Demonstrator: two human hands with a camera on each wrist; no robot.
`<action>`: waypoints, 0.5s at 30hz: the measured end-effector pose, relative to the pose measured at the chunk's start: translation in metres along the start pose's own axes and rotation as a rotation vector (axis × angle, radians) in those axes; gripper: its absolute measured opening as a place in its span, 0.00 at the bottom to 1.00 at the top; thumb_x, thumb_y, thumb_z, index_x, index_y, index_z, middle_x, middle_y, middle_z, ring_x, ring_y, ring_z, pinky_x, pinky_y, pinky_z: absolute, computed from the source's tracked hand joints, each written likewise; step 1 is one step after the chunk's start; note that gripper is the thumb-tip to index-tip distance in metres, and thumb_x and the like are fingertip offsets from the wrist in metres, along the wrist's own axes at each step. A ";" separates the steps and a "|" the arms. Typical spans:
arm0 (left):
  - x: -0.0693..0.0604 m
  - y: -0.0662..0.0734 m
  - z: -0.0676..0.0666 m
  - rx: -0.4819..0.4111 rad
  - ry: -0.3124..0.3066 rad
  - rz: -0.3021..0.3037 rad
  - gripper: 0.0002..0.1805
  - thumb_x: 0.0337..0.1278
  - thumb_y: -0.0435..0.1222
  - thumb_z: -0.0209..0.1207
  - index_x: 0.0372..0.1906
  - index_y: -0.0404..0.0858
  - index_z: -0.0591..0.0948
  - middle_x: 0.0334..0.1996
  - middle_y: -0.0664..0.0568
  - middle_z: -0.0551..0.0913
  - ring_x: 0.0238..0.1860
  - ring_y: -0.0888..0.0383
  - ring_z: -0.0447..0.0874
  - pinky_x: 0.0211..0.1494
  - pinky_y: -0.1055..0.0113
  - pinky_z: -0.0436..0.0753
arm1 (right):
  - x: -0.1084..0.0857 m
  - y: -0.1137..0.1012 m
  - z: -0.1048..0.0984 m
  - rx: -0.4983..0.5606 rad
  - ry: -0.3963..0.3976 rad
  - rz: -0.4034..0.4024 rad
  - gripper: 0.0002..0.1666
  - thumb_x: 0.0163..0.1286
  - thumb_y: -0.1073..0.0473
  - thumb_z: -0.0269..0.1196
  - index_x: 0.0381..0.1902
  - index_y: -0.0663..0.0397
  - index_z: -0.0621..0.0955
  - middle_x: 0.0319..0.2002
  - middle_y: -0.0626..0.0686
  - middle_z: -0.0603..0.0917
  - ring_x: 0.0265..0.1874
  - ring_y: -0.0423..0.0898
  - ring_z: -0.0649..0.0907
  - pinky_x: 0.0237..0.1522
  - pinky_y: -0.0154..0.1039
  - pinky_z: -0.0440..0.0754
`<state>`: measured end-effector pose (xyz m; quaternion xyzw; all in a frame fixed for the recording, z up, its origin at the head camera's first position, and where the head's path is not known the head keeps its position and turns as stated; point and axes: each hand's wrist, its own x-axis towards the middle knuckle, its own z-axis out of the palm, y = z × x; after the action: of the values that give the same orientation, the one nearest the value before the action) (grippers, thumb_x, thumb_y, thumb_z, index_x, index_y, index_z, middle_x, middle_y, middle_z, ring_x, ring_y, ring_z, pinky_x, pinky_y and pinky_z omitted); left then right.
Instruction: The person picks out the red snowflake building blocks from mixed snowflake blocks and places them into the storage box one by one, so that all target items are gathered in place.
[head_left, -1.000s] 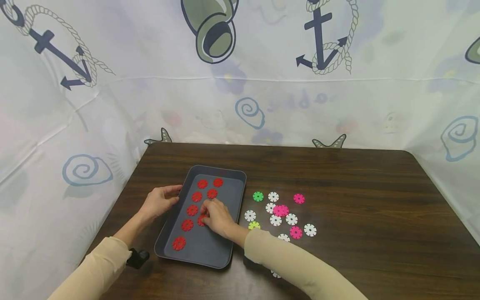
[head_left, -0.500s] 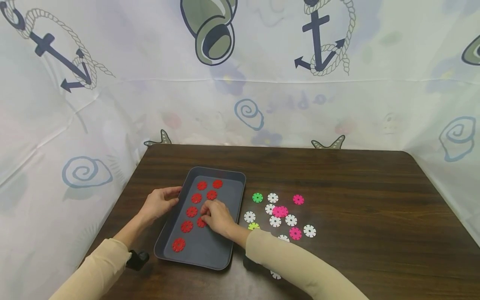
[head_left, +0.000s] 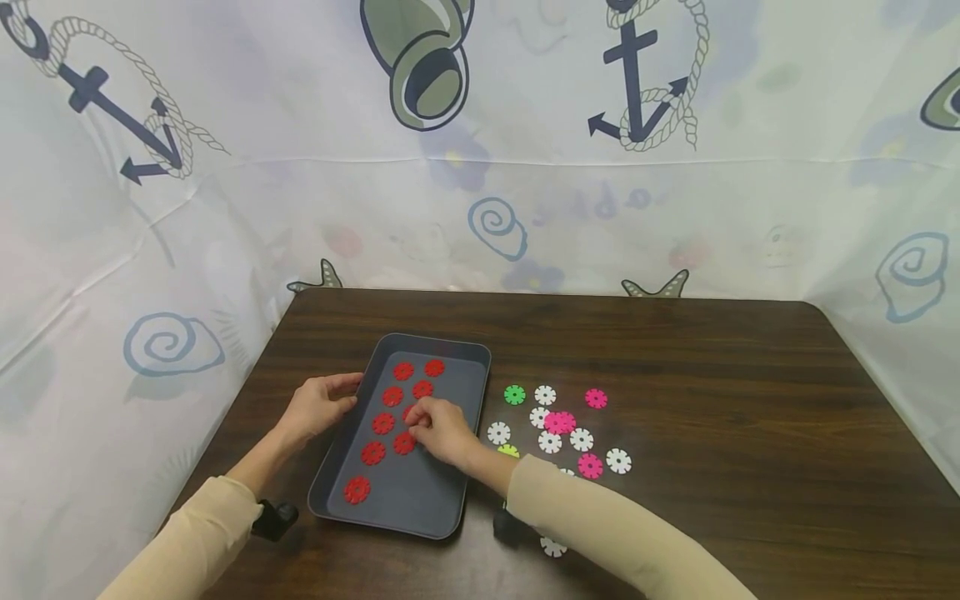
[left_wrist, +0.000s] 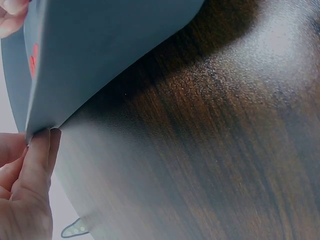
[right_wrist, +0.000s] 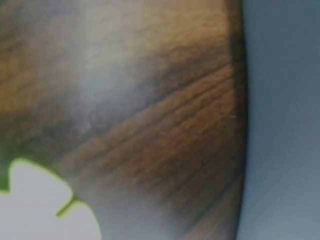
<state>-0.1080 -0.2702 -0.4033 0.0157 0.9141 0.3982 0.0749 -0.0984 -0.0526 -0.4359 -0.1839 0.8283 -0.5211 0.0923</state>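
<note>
A dark grey baking tray (head_left: pixel 435 492) lies on the left part of the table, with red notched plastic discs (head_left: pixel 383 423) in two columns in it. My left hand (head_left: pixel 318 407) touches the tray's left side; in the left wrist view its fingers (left_wrist: pixel 37 165) lie fairly straight against the outer wall near the rim. Over the tray's middle is my right hand (head_left: pixel 442 429), fingers loosely bent, with no disc visible in them. Just below its fingertips a red disc (head_left: pixel 403 442) lies flat, and the hand partly covers another red disc.
Right of the tray lie loose discs: several white discs (head_left: pixel 581 440), pink discs (head_left: pixel 590 466), a green disc (head_left: pixel 514 395) and a yellow disc (head_left: pixel 508 450). My right sleeve (head_left: pixel 600 525) crosses over some. A patterned cloth (head_left: pixel 375 208) hangs behind the wooden table (head_left: pixel 750 417).
My right hand has let go of the lowest red disc in the right column and shifted slightly up and right. That disc stays on the tray. The left hand keeps its place.
</note>
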 end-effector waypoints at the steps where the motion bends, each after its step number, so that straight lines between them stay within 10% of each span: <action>1: 0.000 0.000 0.000 0.004 0.000 -0.001 0.24 0.59 0.28 0.56 0.61 0.27 0.71 0.56 0.32 0.76 0.50 0.43 0.80 0.42 0.62 0.83 | -0.001 -0.001 -0.001 0.028 -0.005 0.004 0.03 0.58 0.73 0.62 0.32 0.64 0.80 0.23 0.53 0.80 0.19 0.46 0.81 0.20 0.26 0.76; 15: 0.000 0.000 0.000 -0.002 0.005 0.011 0.23 0.59 0.28 0.55 0.61 0.26 0.71 0.55 0.32 0.76 0.53 0.40 0.78 0.43 0.60 0.84 | -0.020 -0.007 -0.035 0.219 -0.031 0.056 0.06 0.63 0.71 0.60 0.39 0.67 0.80 0.31 0.60 0.82 0.30 0.58 0.82 0.27 0.35 0.83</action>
<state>-0.1081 -0.2700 -0.4036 0.0196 0.9137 0.3997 0.0703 -0.0911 -0.0184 -0.4147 -0.1574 0.7698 -0.6027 0.1393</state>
